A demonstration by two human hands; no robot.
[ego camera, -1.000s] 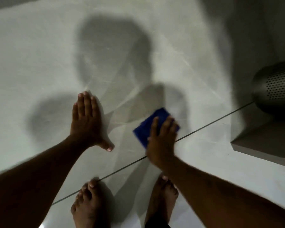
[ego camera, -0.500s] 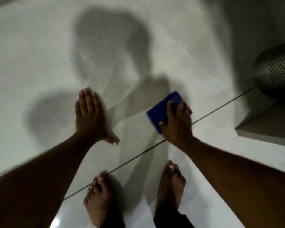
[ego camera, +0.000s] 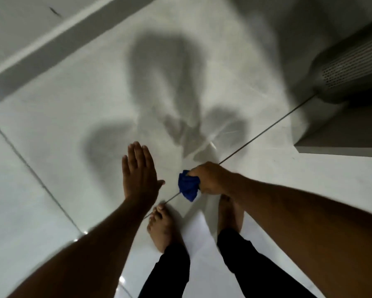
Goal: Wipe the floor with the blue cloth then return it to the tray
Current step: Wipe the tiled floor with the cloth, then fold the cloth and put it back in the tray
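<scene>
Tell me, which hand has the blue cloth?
The right hand has it, fingers closed around the bunched-up blue cloth. The left hand is open and flat, holding nothing.

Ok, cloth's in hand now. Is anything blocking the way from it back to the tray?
Cannot say: no tray shows in this view. The right hand holds the bunched blue cloth above the floor. The left hand is open beside it, apart. A perforated grey appliance stands at far right.
</scene>
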